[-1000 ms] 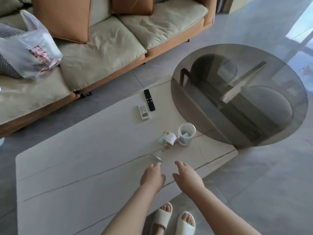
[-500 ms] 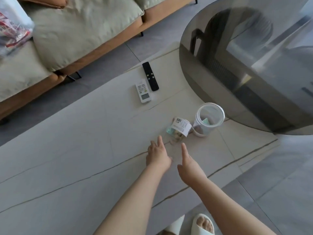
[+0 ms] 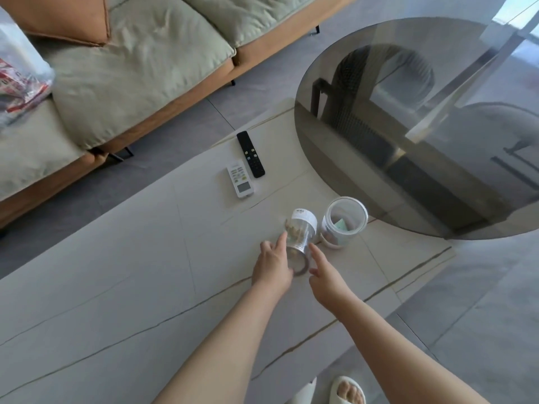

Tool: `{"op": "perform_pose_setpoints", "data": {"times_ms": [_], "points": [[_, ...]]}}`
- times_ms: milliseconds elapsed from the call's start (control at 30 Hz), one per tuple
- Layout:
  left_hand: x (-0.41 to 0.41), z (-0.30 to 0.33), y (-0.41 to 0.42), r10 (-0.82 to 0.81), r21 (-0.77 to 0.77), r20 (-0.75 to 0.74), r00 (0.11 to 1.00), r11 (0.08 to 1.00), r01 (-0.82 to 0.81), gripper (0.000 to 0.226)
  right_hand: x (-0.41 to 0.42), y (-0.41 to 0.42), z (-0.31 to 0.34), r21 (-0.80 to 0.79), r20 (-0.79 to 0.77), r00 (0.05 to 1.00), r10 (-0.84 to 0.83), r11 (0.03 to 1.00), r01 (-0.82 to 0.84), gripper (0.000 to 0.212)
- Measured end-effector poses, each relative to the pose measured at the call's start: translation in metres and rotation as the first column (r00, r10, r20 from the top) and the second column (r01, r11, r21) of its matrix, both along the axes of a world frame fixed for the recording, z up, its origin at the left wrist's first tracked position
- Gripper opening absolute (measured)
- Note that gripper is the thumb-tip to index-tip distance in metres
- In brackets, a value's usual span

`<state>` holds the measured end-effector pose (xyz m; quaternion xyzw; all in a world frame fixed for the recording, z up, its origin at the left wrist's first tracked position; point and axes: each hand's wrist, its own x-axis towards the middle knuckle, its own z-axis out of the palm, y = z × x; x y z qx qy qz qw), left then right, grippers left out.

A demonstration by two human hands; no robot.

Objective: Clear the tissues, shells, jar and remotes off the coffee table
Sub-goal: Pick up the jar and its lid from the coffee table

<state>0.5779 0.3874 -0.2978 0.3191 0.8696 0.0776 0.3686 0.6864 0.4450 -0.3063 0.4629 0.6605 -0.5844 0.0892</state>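
Note:
A clear jar with a white label lies on its side on the pale coffee table, its mouth toward me and some brownish bits inside. My left hand presses its left side near the mouth. My right hand touches its right side with index finger and thumb, so the jar is held between both hands. A second clear jar stands upright just right of it, holding something green. Farther back lie a white remote and a black remote, side by side.
A round smoked-glass table overlaps the coffee table's far right corner, close behind the upright jar. A sofa with green cushions stands beyond the table, with a plastic bag on its left seat. My slippered feet stand at the near edge.
Both hands have reached forward from the table's near edge to either side of the lying jar and now touch it. The camera has leaned in closer.

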Motion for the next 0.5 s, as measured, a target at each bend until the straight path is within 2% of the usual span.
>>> {"op": "perform_pose_setpoints", "data": {"times_ms": [133, 267, 367, 433, 500], "points": [[-0.008, 0.016, 0.013, -0.072, 0.053, -0.043, 0.996, 0.996, 0.074, 0.09, -0.01, 0.018, 0.011, 0.033, -0.041, 0.997, -0.059, 0.998, 0.06, 0.066], [-0.006, 0.011, 0.023, -0.198, -0.03, -0.133, 0.971, 0.98, 0.196, 0.103, -0.013, 0.031, 0.012, 0.089, -0.02, 1.0, -0.017, 0.996, 0.019, 0.061], [-0.005, 0.007, 0.032, -0.198, -0.007, -0.225, 0.954, 0.979, 0.202, 0.094, -0.01, 0.039, 0.016, 0.311, 0.014, 0.995, 0.095, 0.946, -0.095, 0.048], [-0.004, 0.006, 0.037, -0.187, -0.007, -0.226, 0.956, 0.982, 0.19, 0.094, -0.008, 0.047, 0.021, 0.482, 0.079, 0.979, 0.186, 0.853, -0.201, 0.046], [-0.003, 0.007, 0.041, -0.174, -0.019, -0.203, 0.964, 0.985, 0.174, 0.095, -0.007, 0.059, 0.025, 0.624, 0.08, 0.972, 0.219, 0.75, -0.221, 0.046]]}}
